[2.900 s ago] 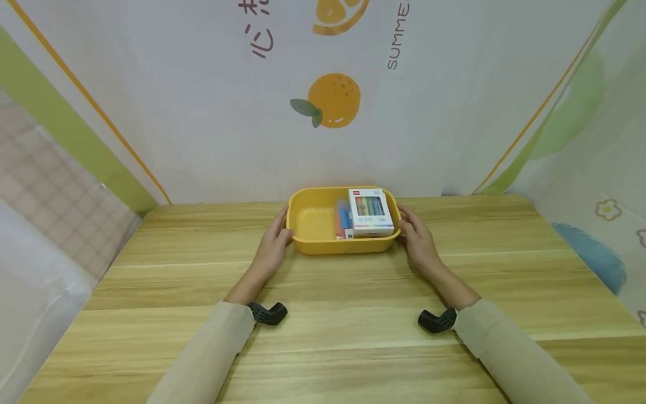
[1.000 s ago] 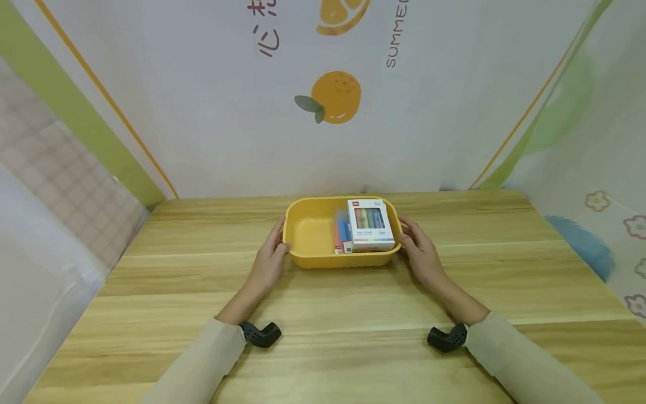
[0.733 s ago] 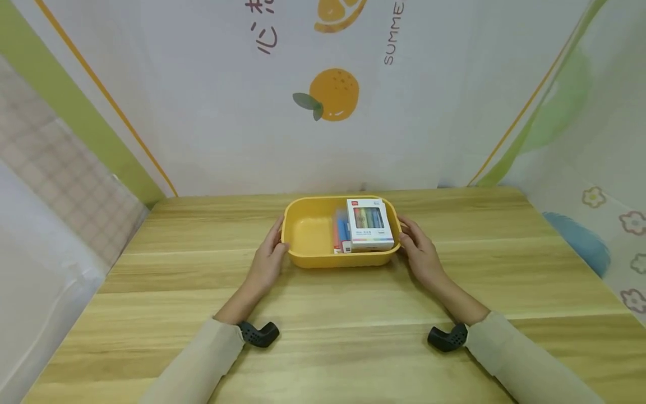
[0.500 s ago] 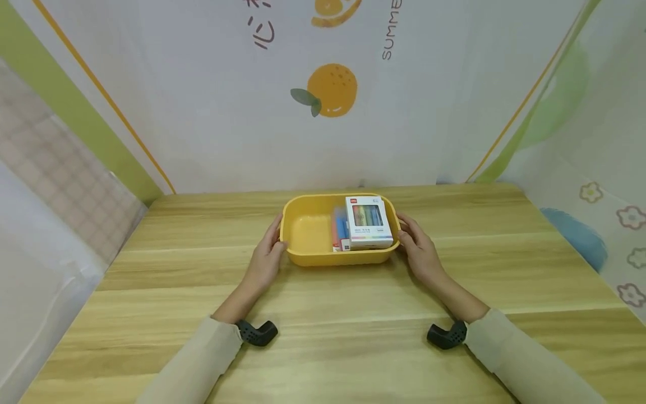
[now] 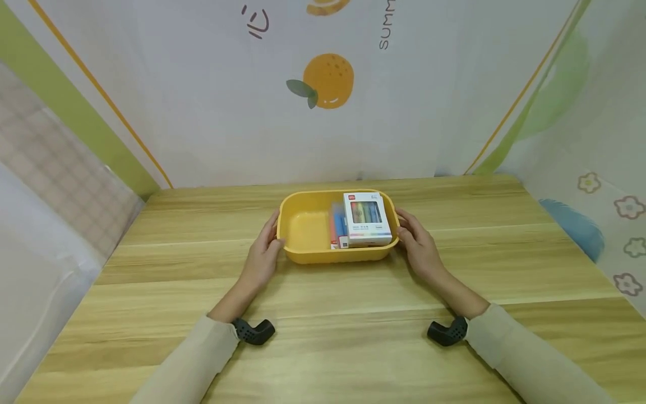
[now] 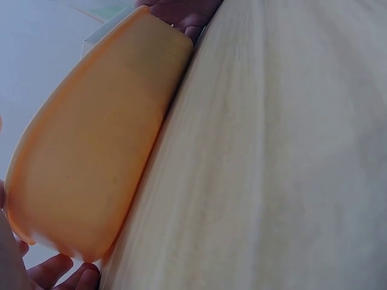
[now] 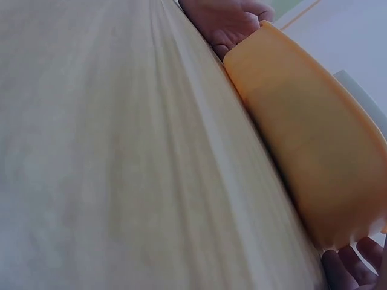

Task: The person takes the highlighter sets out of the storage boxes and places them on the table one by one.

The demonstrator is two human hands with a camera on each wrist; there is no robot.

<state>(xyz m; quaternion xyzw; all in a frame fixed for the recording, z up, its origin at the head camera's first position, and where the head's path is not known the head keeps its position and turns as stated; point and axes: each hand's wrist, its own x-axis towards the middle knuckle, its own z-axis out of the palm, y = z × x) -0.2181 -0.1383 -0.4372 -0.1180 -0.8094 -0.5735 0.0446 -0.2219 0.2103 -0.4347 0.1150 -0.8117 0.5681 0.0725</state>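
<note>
A yellow plastic basket sits near the table's back edge, one hand at each short end. My left hand grips the left end, thumb at the rim and fingers along the outer side. At the opposite end my right hand holds the basket the same way. Inside, on the right, leans a white box with a window showing coloured sticks. Beside it is a clear pack with red and blue contents, partly covered by the box. In the left wrist view the basket wall stands close along the tabletop.
The wood-grain table runs out to both sides. Behind it hangs a white cloth with printed oranges. Cloths also hang at the left and right. Each wrist carries a black device.
The basket, with the box and pack in it, has come away from the back cloth toward me, both hands keeping hold of its ends. The head view has tilted down slightly.
</note>
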